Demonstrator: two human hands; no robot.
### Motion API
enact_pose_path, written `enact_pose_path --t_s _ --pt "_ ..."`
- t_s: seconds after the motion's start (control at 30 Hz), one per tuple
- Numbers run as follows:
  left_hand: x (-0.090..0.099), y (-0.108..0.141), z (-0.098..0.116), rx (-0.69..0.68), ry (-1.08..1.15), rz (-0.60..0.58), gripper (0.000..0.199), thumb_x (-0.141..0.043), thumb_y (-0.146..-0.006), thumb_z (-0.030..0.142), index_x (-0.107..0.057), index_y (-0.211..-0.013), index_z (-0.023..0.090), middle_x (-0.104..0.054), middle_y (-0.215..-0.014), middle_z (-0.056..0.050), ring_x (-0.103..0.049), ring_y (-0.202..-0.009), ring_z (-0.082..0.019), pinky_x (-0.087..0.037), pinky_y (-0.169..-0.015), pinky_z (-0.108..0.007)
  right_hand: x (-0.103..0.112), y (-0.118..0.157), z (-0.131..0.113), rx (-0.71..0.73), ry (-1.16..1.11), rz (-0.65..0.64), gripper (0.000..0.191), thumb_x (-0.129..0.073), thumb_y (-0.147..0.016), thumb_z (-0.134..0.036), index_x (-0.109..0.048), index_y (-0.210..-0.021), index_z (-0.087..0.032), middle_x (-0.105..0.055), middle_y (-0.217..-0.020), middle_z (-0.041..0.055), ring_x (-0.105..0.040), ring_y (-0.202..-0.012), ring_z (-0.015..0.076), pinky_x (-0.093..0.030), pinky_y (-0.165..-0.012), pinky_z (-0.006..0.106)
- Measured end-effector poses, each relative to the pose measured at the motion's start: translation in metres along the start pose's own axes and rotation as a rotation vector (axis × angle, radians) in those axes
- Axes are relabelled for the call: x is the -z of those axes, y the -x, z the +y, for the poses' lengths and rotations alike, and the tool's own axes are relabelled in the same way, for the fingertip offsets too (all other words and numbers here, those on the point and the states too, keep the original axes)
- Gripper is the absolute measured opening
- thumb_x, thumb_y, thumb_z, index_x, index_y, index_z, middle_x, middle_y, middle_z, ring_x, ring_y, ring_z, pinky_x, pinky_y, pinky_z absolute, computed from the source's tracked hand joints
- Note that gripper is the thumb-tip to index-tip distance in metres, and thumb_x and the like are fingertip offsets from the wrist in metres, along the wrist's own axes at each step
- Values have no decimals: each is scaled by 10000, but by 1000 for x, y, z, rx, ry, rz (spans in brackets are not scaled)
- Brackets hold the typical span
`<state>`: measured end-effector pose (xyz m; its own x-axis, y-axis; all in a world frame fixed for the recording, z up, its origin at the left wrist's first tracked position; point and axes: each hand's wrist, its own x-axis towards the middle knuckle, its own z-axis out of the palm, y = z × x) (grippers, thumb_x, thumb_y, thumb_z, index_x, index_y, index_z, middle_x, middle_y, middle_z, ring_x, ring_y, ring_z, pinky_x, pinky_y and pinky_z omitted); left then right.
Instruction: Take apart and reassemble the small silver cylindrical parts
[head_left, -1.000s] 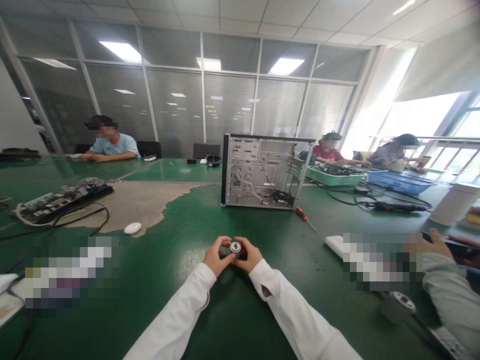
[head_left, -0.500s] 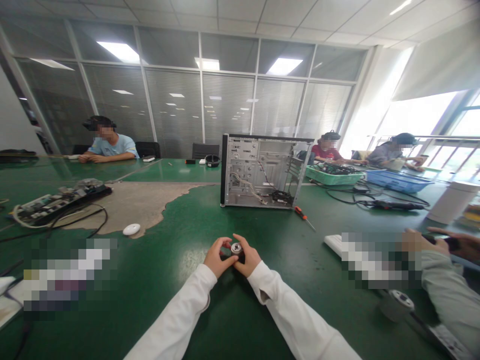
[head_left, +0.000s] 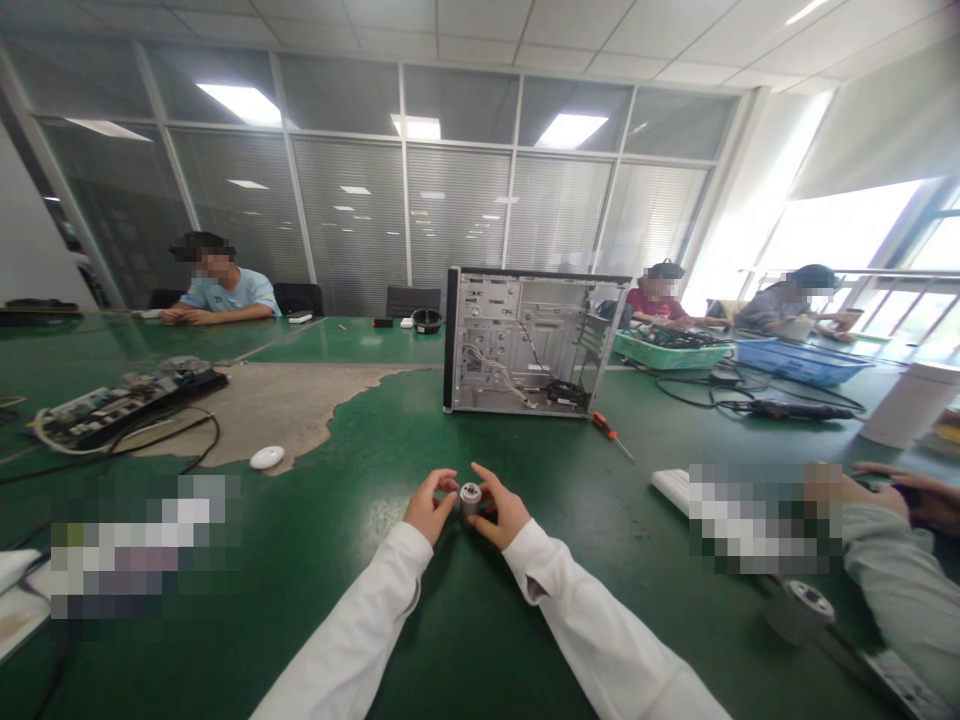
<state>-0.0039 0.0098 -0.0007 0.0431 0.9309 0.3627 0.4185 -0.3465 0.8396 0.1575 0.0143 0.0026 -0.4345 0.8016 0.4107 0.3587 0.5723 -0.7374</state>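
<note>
A small silver metal cylinder (head_left: 470, 500), motor-like with dark marks on its round top, is upright between my two hands, just above or on the green table. My right hand (head_left: 502, 508) has it between thumb and fingers at its right side; its index finger points up past the top. On the other side, my left hand (head_left: 433, 505) is curved with thumb and fingers apart, close to the cylinder but holding nothing. Whether the cylinder's base touches the table cannot be made out.
Ahead stands an open computer case (head_left: 525, 345), with an orange screwdriver (head_left: 604, 428) beside it. A circuit board assembly (head_left: 135, 405) and a white oval object (head_left: 267, 458) lie left. At right are a white power strip (head_left: 671, 487), another silver cylinder (head_left: 802, 610) and a co-worker's sleeve (head_left: 885, 560).
My left hand has drawn its thumb and fingers back from the cylinder, leaving a gap. The right hand keeps the cylinder, which now shows more of its side.
</note>
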Motion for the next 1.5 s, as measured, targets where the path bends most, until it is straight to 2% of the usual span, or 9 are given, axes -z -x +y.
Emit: enact_pose_path --t_s 0.17,0.43,0.63,0.73,0.87,0.97,1.03,1.2,1.5 --pt "0 -2 -3 48 9 32 216 -435 -709 209 -480 -917 169 -589 -796 -33 -546 -800 -151 -437 -633 -257 1 0 -7 107 53 -1 555 -501 -593 -140 -378 -1127 -233 -469 -1077 42 -469 -899 159 -441 -653 250" --pt "1 -1 -1 91 16 79 181 -448 -694 212 -512 -858 171 -601 -751 -28 -563 -755 -150 -451 -661 -272 2 0 -12 111 36 8 385 -487 -604 -146 -422 -974 -228 -502 -906 6 -484 -796 128 -435 -598 217" --pt "1 -1 0 106 27 88 175 -463 -675 200 -526 -837 177 -605 -730 -18 -568 -744 -148 -459 -651 -269 -3 -2 -7 10 92 71 352 -567 -569 -215 -447 -900 -226 -515 -828 -4 -498 -705 121 -427 -606 244" --pt "1 -1 -1 109 23 87 174 -457 -676 199 -524 -834 172 -608 -733 -22 -572 -741 -148 -458 -657 -272 -10 -5 0 -106 -92 157 372 -596 -550 -233 -416 -876 -229 -526 -760 -23 -511 -610 101 -427 -551 234" --pt "0 -3 -6 104 16 96 179 -450 -675 184 -523 -838 169 -611 -728 -26 -576 -733 -147 -455 -659 -272 -15 -9 7 -374 -591 258 420 -633 -540 -298 -360 -851 -225 -525 -623 -59 -508 -473 76 -423 -461 215" --pt "-1 -3 -8 110 10 99 185 -457 -665 170 -526 -836 176 -613 -724 -16 -577 -722 -140 -453 -646 -261 -14 -10 5 -585 -944 289 413 -639 -546 -362 -367 -821 -216 -535 -563 -60 -524 -443 79 -423 -434 205" --pt "-1 -3 -7 117 11 96 192 -463 -656 164 -525 -837 178 -613 -724 -11 -576 -722 -137 -453 -625 -250 -12 -10 1 -685 -1100 293 371 -632 -564 -385 -390 -779 -203 -549 -551 -38 -558 -480 102 -425 -429 199" --pt "1 -1 2 108 -8 92 201 -468 -635 142 -526 -824 180 -613 -712 -6 -574 -710 -135 -449 -595 -241 -9 -9 -7 -831 -1263 234 281 -609 -618 -357 -450 -751 -167 -593 -615 41 -608 -623 162 -442 -422 183" --pt "0 0 2 98 -36 58 212 -475 -630 154 -519 -836 172 -606 -732 -15 -568 -712 -139 -445 -589 -245 -4 -11 -6 -944 -1331 177 288 -570 -651 -390 -495 -716 -120 -579 -571 37 -582 -495 107 -433 -363 149"
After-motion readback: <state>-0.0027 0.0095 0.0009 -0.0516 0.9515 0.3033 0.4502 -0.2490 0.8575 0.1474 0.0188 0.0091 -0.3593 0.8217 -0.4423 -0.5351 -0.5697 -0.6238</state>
